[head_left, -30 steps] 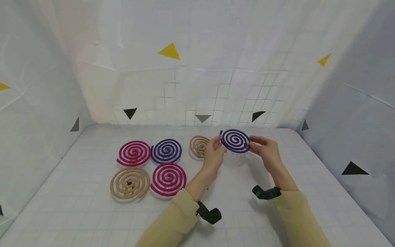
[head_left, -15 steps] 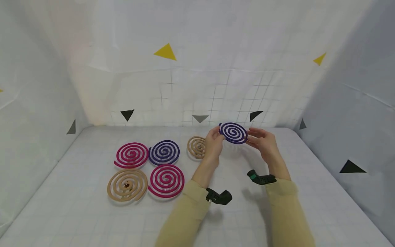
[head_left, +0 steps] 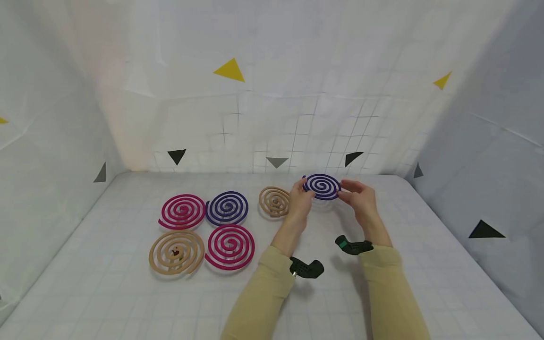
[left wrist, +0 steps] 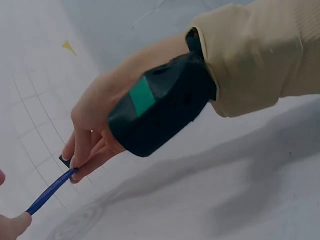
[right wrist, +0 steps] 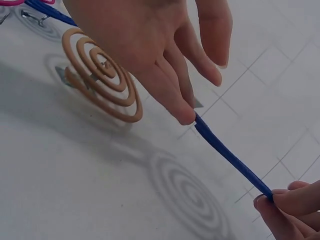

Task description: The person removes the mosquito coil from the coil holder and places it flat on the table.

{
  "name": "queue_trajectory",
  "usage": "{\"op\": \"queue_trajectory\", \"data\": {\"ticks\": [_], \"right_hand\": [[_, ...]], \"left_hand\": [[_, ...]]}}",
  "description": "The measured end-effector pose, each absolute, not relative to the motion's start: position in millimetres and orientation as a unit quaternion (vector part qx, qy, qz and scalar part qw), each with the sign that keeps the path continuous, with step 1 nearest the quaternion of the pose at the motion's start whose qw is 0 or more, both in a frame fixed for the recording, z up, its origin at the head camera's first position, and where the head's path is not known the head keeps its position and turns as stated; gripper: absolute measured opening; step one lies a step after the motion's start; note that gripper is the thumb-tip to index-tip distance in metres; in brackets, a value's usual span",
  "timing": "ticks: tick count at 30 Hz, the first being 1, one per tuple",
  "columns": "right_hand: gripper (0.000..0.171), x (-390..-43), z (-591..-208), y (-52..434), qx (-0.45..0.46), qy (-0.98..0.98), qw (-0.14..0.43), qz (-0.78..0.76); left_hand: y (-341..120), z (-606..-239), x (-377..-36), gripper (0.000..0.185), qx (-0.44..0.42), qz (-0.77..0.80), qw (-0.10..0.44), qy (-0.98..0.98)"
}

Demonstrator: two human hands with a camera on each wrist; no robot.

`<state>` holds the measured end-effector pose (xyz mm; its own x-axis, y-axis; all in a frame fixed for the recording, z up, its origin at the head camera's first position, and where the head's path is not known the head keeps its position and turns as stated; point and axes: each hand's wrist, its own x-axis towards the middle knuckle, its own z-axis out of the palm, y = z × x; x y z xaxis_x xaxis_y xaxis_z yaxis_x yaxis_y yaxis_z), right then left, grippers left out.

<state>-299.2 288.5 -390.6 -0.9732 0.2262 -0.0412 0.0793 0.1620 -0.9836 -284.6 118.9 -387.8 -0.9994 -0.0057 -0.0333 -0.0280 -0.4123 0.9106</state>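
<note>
A dark blue mosquito coil (head_left: 321, 187) is held in the air over the far right part of the table, close to level. My left hand (head_left: 300, 203) pinches its left rim between thumb and fingers. On the opposite rim, my right hand (head_left: 361, 200) pinches it too. Seen edge-on in the right wrist view, the blue coil (right wrist: 232, 159) stretches from the left hand (right wrist: 150, 55) to the right fingertips (right wrist: 265, 202). A tan coil (head_left: 273, 202) sits just left of my left hand, partly hidden by it.
Left of the hands lie a second blue coil (head_left: 227, 208), a pink coil (head_left: 182, 211), a nearer pink coil (head_left: 230, 247) and a larger tan coil (head_left: 176, 252). They seem raised on small stands. White sheeting encloses the table (head_left: 106, 293) on three sides.
The held blue coil rose slightly, then came down a little, and is now flatter. The right fingers loosened at its rim and now pinch it again. Both forearms shifted; the other coils stayed put.
</note>
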Motion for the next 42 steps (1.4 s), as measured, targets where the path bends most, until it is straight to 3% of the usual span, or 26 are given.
{"op": "queue_trajectory", "data": {"ticks": [21, 30, 42], "right_hand": [[0.049, -305.4, -419.8, 286.3, -0.182, -0.749, 0.032, 0.636], [0.049, -306.2, -421.8, 289.0, -0.19, -0.729, 0.033, 0.657], [0.057, -305.2, -414.7, 278.9, -0.175, -0.756, 0.037, 0.629]], "left_hand": [[120.7, -411.7, -288.1, 0.065, -0.028, 0.809, 0.029, 0.586], [123.6, -408.4, -279.7, 0.06, -0.066, 0.774, 0.002, 0.629], [120.8, -405.7, -275.3, 0.058, -0.078, 0.773, 0.045, 0.628]]}}
